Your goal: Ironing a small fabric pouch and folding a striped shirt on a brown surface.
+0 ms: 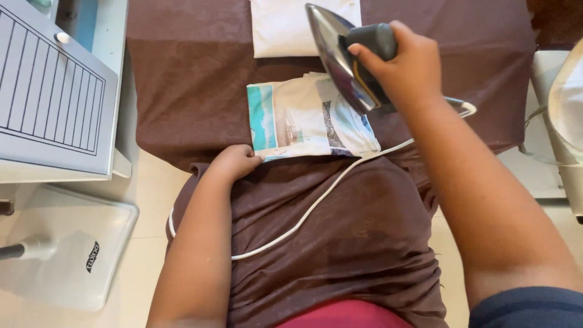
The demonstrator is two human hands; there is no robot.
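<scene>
Brown cloth (200,91) covers the ironing surface that fills the middle of the head view, its near edge hanging down in folds toward the person. Pale floor tiles show on both sides of it.

On the cloth lies a folded printed fabric (303,118), mostly white with a turquoise band along its left edge and bluish patches toward the right. Beyond it, at the far edge of the surface, rests a folded white cloth (285,27), apart from the printed piece.

The right hand (404,67) is wrapped tight around the dark handle of an iron (340,58), fingers closed over it. The iron is tipped up on edge, its shiny soleplate facing left and lifted clear above the right part of the printed fabric. A white cord (316,203) runs from near the iron across the draped cloth, curving down to the left past the person's forearm.

The left hand (234,161) sits at the near left corner of the printed fabric, fingers curled down with the fingertips pressed on the fabric's edge, pinning it to the brown cloth.

At the left stand a grey ruled panel (51,97) and, lower down, a flat white base (79,255) on the floor.
</scene>
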